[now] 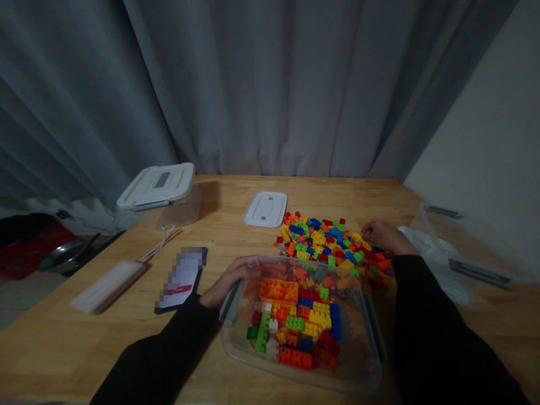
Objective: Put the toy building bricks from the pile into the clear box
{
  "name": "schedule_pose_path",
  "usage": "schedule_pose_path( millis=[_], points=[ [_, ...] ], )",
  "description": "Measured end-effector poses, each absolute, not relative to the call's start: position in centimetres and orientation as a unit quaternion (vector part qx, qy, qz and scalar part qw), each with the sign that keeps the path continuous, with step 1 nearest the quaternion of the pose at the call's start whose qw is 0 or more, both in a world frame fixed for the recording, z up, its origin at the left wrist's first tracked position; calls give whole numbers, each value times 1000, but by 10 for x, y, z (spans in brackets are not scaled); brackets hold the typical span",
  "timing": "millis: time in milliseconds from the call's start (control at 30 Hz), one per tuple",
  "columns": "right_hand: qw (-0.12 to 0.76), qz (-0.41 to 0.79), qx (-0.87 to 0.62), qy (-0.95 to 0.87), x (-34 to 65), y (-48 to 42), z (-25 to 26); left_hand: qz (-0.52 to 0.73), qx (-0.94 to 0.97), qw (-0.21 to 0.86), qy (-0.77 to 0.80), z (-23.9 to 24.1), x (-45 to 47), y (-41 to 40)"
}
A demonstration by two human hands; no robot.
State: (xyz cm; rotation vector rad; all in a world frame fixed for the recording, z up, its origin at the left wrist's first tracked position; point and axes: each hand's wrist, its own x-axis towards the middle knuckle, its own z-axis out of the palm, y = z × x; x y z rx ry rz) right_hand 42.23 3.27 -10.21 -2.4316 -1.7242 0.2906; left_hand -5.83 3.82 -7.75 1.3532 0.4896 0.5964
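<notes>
Reaching into the far side of the loose brick pile (333,244), the right hand (382,235) has its fingers curled down onto the bricks at the pile's right edge; whether anything is pinched between the fingertips I cannot tell, they are turned away and blurred. The pile spreads leftward from those fingers, its long axis running left to right across the wooden table (84,343), so nearly every loose brick lies to the left of the right hand and slightly nearer the body.

Over on the other side, the left hand (230,281) is wrapped on the near-left rim of the clear tub (358,371), fingers bent over the edge, thumb side toward the body, gripping the wall rather than any brick. Inside that tub, just right of those fingers, sits a heap of sorted bricks with an orange plate (278,289) on top.

The tub lies between the two sleeves, directly nearer the body than the pile, and its far rim touches or nearly touches the pile's edge. The right hand is clearly the nearer one to the loose bricks.

Further out: a white lid (265,208) beyond the pile, a second lidded container (162,191) far left, a phone (181,278) just left of the left hand, and a plastic bag (439,259) right of the right hand.
</notes>
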Motion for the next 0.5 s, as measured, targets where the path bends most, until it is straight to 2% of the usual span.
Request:
schedule_pose_path(
  millis=[500],
  points=[
    [66,103,-815,-566,423,35,-109,263,590,734,211,-78,-57,38]
  ],
)
